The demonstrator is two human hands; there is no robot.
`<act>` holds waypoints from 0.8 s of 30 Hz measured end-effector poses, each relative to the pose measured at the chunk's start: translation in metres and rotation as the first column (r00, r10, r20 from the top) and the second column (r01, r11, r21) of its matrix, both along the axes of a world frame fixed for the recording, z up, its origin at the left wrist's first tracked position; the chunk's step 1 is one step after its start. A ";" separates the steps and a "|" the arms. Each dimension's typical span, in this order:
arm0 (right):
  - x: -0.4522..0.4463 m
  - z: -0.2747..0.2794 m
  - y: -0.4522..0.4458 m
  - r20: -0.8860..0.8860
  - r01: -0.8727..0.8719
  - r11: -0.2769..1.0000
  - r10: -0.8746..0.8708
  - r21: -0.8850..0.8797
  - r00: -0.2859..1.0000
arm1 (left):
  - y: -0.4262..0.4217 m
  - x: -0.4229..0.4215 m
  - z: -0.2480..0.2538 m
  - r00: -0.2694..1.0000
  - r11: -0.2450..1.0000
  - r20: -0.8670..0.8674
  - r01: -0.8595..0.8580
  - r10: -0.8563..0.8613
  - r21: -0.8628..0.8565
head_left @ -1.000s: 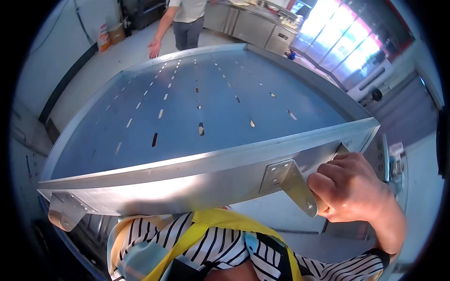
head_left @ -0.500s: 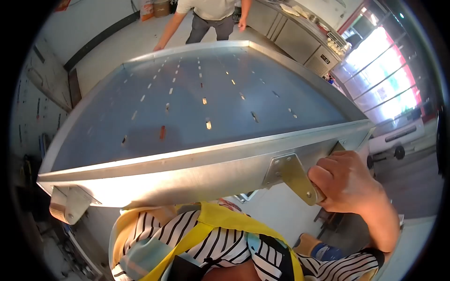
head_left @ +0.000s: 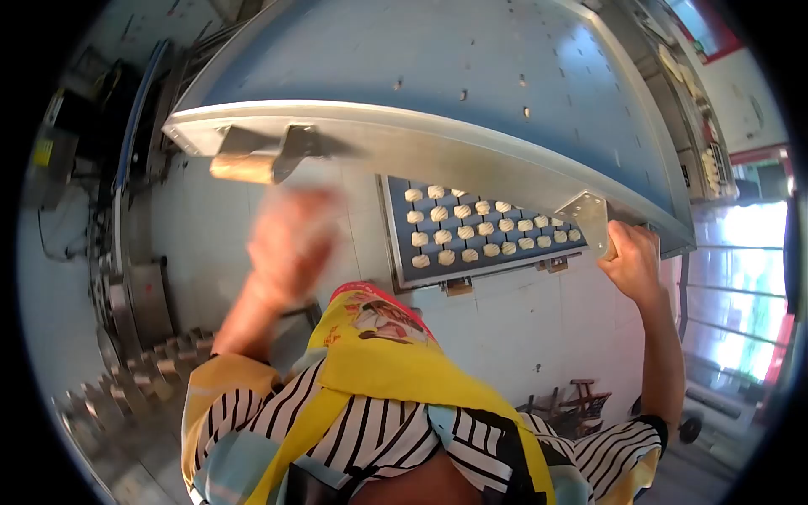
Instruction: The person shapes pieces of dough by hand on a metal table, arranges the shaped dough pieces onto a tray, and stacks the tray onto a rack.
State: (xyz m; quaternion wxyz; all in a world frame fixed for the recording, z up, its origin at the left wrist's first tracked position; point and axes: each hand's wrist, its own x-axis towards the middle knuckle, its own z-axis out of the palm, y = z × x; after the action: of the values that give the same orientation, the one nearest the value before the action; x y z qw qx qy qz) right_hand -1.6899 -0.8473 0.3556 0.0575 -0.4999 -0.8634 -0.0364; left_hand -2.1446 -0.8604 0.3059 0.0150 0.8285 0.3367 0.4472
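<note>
A large metal tray [head_left: 353, 46] with a blue slotted bottom and raised metal sides spans the upper view, its near side facing me. My right hand [head_left: 631, 257] is wrapped around the tray's right handle [head_left: 589, 220]. My left hand [head_left: 295, 240] is just below the left handle [head_left: 252, 164] and seems apart from it; motion blur hides its fingers. Lower down, partly covered by the big tray, lies a second blue tray [head_left: 484, 278] with several rows of pale pleated buns [head_left: 467, 232].
Handled metal trays or racks [head_left: 135, 383] stand in rows at the lower left. A metal worktop [head_left: 686, 84] runs along the right, before a bright barred window [head_left: 741, 295]. Small dark wooden stools [head_left: 581, 400] stand on the floor at the lower right.
My view has tipped downward, so the bun tray shows and the other person is out of view. My left hand has come into view near the left handle; my right hand keeps its grip.
</note>
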 end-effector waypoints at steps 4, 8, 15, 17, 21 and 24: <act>0.055 -0.031 -0.014 0.018 0.049 0.998 -0.049 -0.033 0.999 | 0.026 -0.020 -0.017 0.843 0.878 -0.387 -0.456 0.374 -0.145; 0.126 -0.080 -0.021 -0.049 -0.036 0.997 0.033 -0.067 0.998 | 0.000 0.033 -0.052 0.812 0.838 -0.558 -0.417 0.169 -0.353; 0.337 -0.268 -0.021 -0.085 -0.035 0.999 0.034 -0.006 0.996 | -0.057 0.217 -0.189 0.561 0.720 -0.828 -0.578 0.008 -0.384; 0.382 -0.317 -0.025 -0.083 0.036 0.997 -0.042 -0.071 0.996 | -0.082 0.274 -0.248 0.525 0.655 -0.851 -0.647 0.009 -0.391; 0.456 -0.396 -0.043 -0.083 0.111 0.974 -0.130 -0.199 0.988 | -0.128 0.364 -0.327 0.551 0.601 -0.831 -0.640 -0.075 -0.479; 0.489 -0.448 -0.056 0.012 0.121 0.910 -0.127 -0.397 0.992 | -0.148 0.403 -0.381 0.602 0.438 -0.787 -0.675 -0.137 -0.593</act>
State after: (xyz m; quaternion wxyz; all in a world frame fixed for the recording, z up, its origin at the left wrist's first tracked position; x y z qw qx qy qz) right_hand -1.2011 -0.9030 -0.0919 -0.0411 -0.5553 -0.8189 0.1391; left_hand -1.7419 -1.0082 -0.0754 0.2056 0.7301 0.6290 -0.1705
